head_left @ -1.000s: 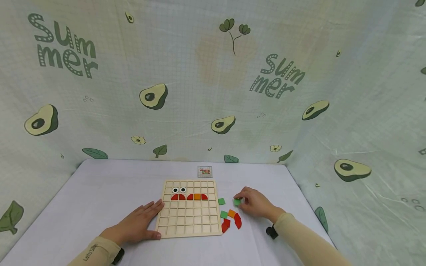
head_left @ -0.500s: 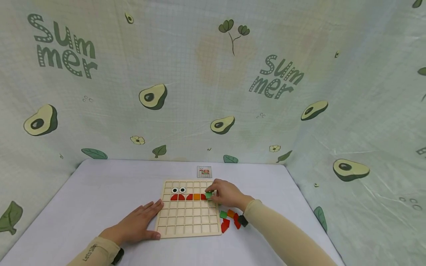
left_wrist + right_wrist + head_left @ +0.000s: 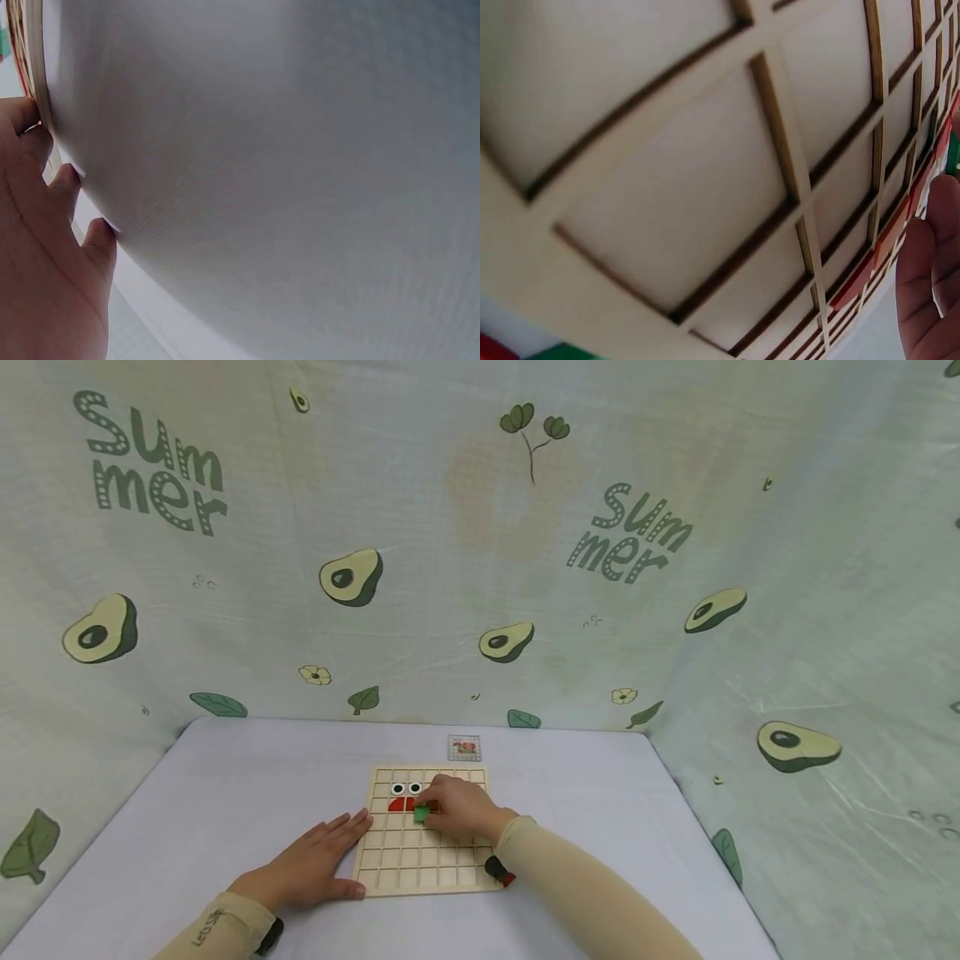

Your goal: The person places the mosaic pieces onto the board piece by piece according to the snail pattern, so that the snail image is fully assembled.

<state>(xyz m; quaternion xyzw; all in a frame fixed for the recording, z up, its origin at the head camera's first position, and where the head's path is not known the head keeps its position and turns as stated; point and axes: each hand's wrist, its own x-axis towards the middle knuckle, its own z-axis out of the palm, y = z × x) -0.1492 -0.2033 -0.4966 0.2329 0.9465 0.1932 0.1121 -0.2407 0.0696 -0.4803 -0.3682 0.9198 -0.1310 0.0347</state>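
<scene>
A wooden grid board [image 3: 397,860] lies on the white table. My left hand [image 3: 307,864] rests along its left edge, fingers extended; the left wrist view shows those fingers [image 3: 97,244] by the board's side. Over the upper middle of the board, my right hand [image 3: 465,810] pinches a green square tile [image 3: 422,813], just below and right of two red quarter-round tiles [image 3: 396,805]. Two eye tiles [image 3: 398,788] sit in cells above the red ones. In the right wrist view, an orange tile [image 3: 892,229] and a red tile [image 3: 855,281] lie in the grid.
Behind the board lies a small picture card [image 3: 464,747]. My right forearm [image 3: 577,877] covers most of the loose tiles at the board's right; one red piece [image 3: 508,879] peeks out. A patterned cloth [image 3: 420,693] hangs behind the table.
The right hand has carried the green tile leftward from the table at right, over the board's right edge, to its upper middle. The left hand keeps its place.
</scene>
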